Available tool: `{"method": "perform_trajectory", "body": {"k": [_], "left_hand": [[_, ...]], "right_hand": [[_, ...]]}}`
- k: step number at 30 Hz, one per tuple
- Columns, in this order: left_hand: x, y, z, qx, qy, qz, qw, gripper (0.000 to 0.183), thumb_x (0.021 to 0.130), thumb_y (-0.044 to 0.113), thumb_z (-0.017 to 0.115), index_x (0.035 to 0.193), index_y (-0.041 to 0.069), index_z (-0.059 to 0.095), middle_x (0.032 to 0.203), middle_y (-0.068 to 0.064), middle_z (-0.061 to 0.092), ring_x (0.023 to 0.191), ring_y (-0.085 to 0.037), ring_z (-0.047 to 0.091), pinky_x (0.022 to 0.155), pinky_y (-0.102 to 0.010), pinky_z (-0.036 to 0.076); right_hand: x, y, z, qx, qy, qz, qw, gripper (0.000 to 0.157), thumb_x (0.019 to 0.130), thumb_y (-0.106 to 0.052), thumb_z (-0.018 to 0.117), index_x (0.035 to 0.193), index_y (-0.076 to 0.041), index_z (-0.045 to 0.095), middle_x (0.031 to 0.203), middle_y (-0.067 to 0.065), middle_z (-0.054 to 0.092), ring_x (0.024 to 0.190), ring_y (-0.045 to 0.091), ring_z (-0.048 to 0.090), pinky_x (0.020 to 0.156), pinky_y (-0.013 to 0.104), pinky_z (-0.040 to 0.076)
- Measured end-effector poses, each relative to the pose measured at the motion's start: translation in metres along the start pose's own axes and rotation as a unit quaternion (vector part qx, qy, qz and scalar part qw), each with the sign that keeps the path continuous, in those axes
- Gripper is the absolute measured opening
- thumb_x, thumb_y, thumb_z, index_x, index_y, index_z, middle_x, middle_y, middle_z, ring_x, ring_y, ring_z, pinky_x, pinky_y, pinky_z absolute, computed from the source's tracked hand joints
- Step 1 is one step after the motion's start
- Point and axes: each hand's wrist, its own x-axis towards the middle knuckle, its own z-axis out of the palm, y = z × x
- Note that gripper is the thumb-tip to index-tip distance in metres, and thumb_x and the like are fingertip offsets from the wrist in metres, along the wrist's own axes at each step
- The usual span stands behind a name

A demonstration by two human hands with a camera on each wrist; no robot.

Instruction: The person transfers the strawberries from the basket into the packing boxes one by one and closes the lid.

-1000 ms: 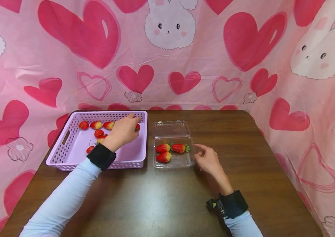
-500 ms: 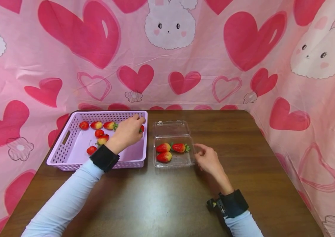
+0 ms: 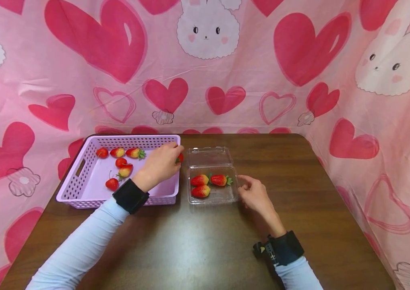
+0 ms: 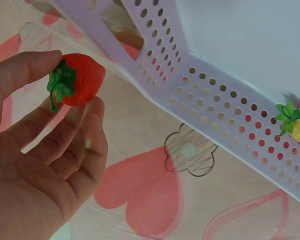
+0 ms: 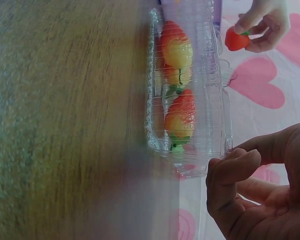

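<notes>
A strawberry (image 4: 85, 80) with green leaves is pinched between the thumb and fingers of my left hand (image 3: 161, 163). That hand is over the right rim of the lilac basket (image 3: 161, 193), and the strawberry (image 3: 180, 158) shows just past its fingertips. To the right stands a clear plastic clamshell box (image 3: 223, 197), lid raised at the back, with three strawberries (image 3: 200, 191) inside. My right hand (image 3: 257, 197) holds the box's right rim between thumb and finger, as the right wrist view (image 5: 260, 180) shows from the side.
Several red fruits lie in the basket, among them a yellow-tipped strawberry (image 3: 117, 152), a leafy strawberry (image 3: 133, 153) and a stemmed red fruit (image 3: 112, 184). Everything stands on a brown wooden table (image 3: 197, 245). A pink heart-print cloth (image 3: 255, 60) hangs behind and at the sides.
My left hand has moved rightward with the strawberry, from inside the basket to its right rim. The right hand and the box have stayed in place.
</notes>
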Motion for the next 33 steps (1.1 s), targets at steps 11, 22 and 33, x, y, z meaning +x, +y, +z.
{"method": "perform_trajectory", "body": {"k": [11,22,33], "left_hand": [[0.004,0.011,0.007,-0.018,0.004,0.036,0.9992,0.031,0.083,0.007,0.084,0.11,0.001,0.071,0.096,-0.013,0.065,0.088,-0.033,0.067,0.076,-0.047,0.059],[0.0,0.027,0.014,-0.003,0.015,0.079,0.9968,0.032,0.082,0.01,0.084,0.109,0.002,0.069,0.097,-0.013,0.064,0.088,-0.033,0.067,0.076,-0.047,0.059],[-0.003,0.043,0.02,-0.014,0.006,0.092,0.9957,0.031,0.081,0.01,0.086,0.108,0.002,0.071,0.098,-0.011,0.067,0.089,-0.03,0.064,0.079,-0.043,0.058]], "right_hand": [[0.002,0.0,0.0,0.003,0.0,-0.006,1.0,0.047,0.101,-0.007,0.059,0.147,-0.007,0.057,0.077,0.009,0.059,0.052,0.022,0.055,0.053,0.034,0.048],[0.001,0.0,0.0,0.0,0.001,-0.001,1.0,0.046,0.1,-0.008,0.06,0.146,-0.008,0.058,0.076,0.01,0.059,0.052,0.023,0.055,0.053,0.034,0.048],[0.0,0.0,0.0,0.003,-0.002,-0.007,1.0,0.046,0.101,-0.006,0.059,0.147,-0.007,0.058,0.076,0.009,0.058,0.052,0.022,0.055,0.053,0.034,0.048]]}}
